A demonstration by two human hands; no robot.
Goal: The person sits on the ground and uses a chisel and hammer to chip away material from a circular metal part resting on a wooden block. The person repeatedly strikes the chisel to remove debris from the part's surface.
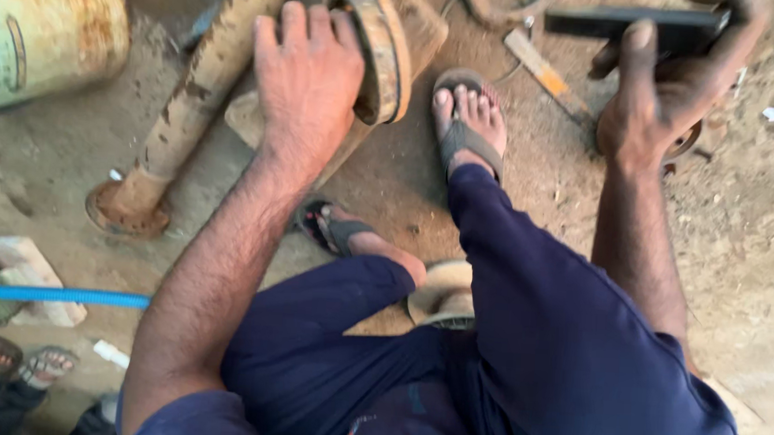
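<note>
Blue trouser legs fill the near frame, hiding the stool under them. Left hand [310, 77], fingers spread, lies flat on a rusty round metal part [380, 49], with a muddy pipe [201, 84] just left of it. Right hand [667, 95] grips a dark flat bar [622, 25], blurred, its far end cut off by the fingers.

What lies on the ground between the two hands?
In the head view, a sandalled foot rests on the dirt between the left hand and right hand.
</note>
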